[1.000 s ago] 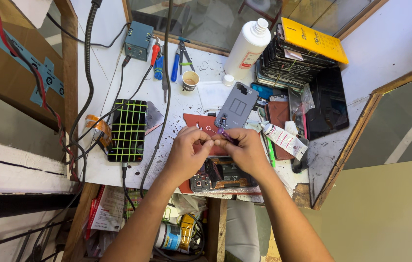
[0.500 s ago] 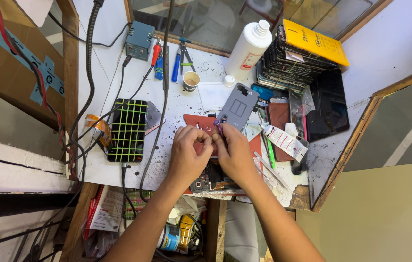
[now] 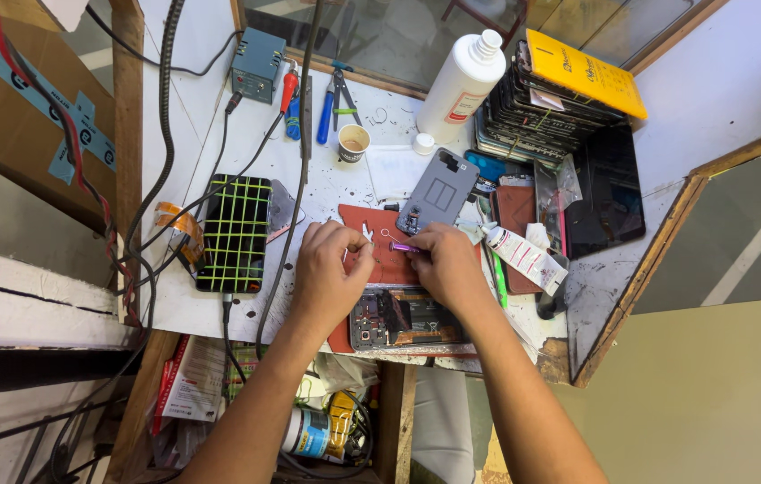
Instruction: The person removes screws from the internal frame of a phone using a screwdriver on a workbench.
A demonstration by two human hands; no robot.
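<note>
Over the red mat (image 3: 395, 265) at the centre of the worktop (image 3: 344, 188), the right hand (image 3: 446, 266) pinches a small purple tool (image 3: 404, 247) pointing to nine o'clock, the left hand (image 3: 331, 266) is curled with fingertips pinched just beside it, and the opened phone (image 3: 407, 318) lies at six o'clock, beneath both hands.

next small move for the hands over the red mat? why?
Probably bring the purple-handled tool in the right hand down to the small white part pinched by the left hand: both sit together over the red mat, above the opened phone.
</note>
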